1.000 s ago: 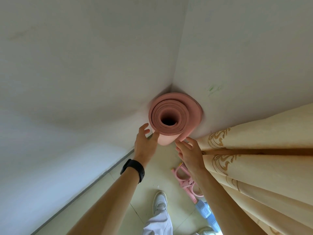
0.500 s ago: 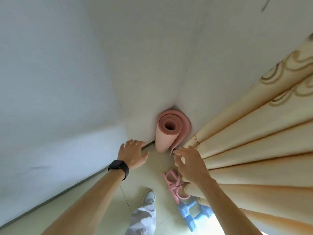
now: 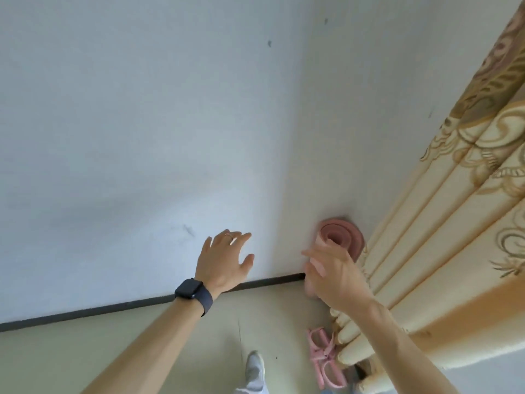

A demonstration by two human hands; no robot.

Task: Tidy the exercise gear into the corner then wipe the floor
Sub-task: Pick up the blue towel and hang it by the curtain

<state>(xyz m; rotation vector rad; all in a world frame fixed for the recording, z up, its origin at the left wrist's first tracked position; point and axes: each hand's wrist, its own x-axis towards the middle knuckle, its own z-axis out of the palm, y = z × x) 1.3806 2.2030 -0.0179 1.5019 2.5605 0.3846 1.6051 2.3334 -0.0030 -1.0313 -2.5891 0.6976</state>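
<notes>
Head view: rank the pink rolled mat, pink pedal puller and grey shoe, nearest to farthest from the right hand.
From the right hand:
1. Rolled mat, standing upright just behind the fingers.
2. Pedal puller, on the floor below, beside the curtain.
3. Grey shoe, on the floor further left.

A pink exercise mat (image 3: pixel 342 237), rolled into a loose tube, stands upright in the far corner, just left of the curtain (image 3: pixel 454 223); its lower part is hidden. Nearer, a pink looped pull band (image 3: pixel 324 356) lies flat on the pale floor (image 3: pixel 170 351) against the curtain's hem.
</notes>
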